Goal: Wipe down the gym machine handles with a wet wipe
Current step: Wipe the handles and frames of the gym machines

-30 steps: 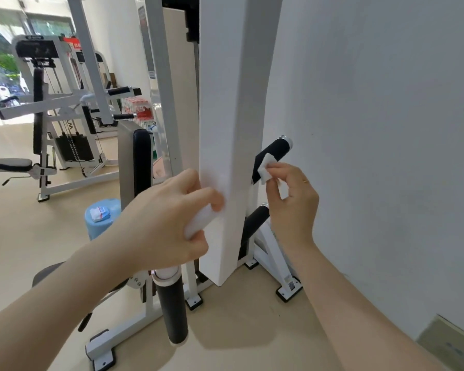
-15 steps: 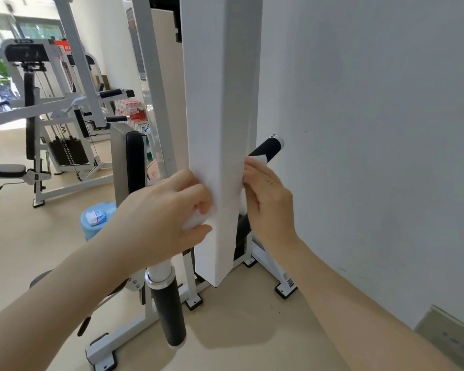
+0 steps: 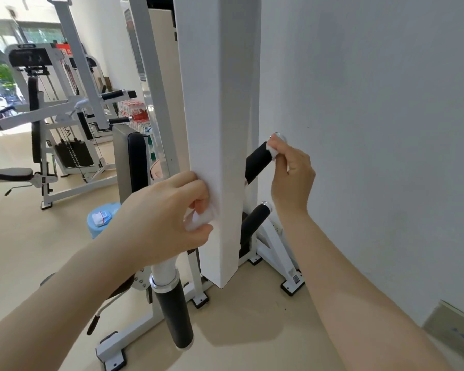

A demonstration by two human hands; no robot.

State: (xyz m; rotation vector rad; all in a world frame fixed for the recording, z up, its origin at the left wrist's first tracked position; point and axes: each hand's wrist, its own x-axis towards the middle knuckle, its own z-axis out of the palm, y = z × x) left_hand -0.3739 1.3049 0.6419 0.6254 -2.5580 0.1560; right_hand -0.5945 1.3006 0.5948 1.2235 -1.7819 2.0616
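Right grip [image 3: 289,172]: fingers pinching a small white wet wipe [image 3: 269,149] against the far end of the upper black handle [image 3: 258,162], close to its silver end cap and near the wall [image 3: 373,129]. Left grip [image 3: 166,218]: fingers curled round a white bar [image 3: 164,269] beside the square white post [image 3: 220,156], with a wad of white material showing between thumb and fingers; whether that is a second wipe cannot be told. Lower black handle [image 3: 252,223]: below the upper one, slanting the same way, untouched. Near black handle [image 3: 175,317]: hanging below the left hand on the white bar, silver collar at its top. Black back pad [image 3: 137,162]: upright, left of the post. Blue round container [image 3: 98,223]: on the floor behind the left hand, a small white packet on its lid. Second weight machine [image 3: 46,129]: well apart, far left, by the bright windows. Floor [image 3: 24,250]: beige.
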